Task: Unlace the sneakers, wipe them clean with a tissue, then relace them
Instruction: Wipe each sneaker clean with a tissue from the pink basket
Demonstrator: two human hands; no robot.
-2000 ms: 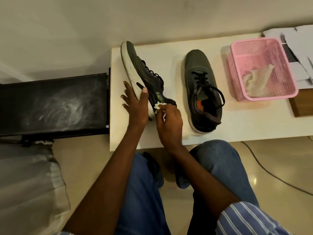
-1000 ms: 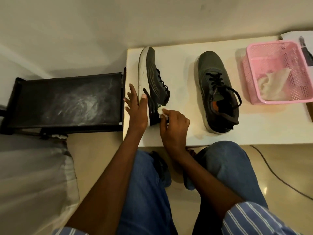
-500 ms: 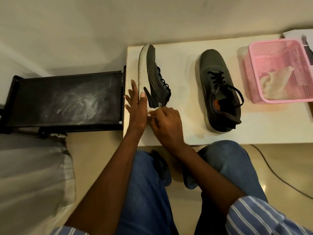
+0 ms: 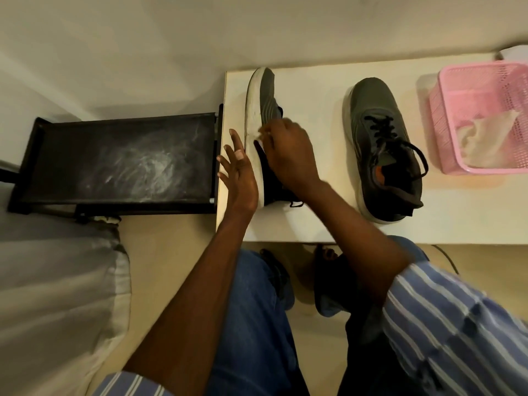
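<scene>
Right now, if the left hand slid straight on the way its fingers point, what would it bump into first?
Probably nothing: the left hand points along the tipped sneaker's white sole, already touching it, toward the table's far edge. Depth is unclear.

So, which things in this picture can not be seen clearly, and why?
- Tissue, head view: motion-blurred under the right hand; the grip is unclear.
- Tilted sneaker: the right hand covers its laces and middle, the left hand part of its sole.
- Pink basket: cut off by the right edge.
- White object behind it: cut off by the same edge, cannot be identified.
- Crumpled tissue in the basket: too blurred to tell if used.
</scene>
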